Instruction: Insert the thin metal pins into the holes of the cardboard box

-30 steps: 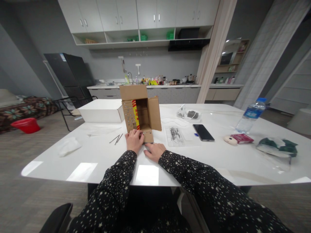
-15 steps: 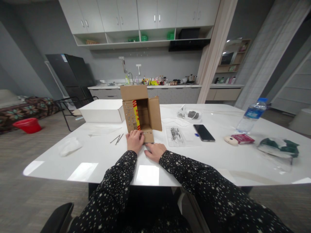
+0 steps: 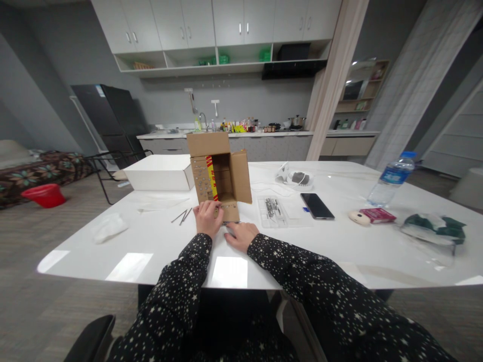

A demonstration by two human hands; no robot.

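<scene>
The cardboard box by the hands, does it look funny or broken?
The cardboard box lies on its side with its flaps open toward the person, and small metal bits dot its left flap and lower flap. The left hand touches the lower flap; the right hand rests flat on the white table. No tears show.

Left hand [image 3: 207, 219] on cardboard box [image 3: 219, 173], right hand [image 3: 241, 234] beside

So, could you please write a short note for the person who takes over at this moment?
Left hand: fingers curled at the bottom flap of the cardboard box; whether its grip is closed, I cannot tell.
Right hand: flat on the white table, beside the flap.
Box lies on its side, open toward you, flaps spread.
Loose nails lie left of the box; clear tray lies right of it.
Flaps are not yet closed.
</scene>
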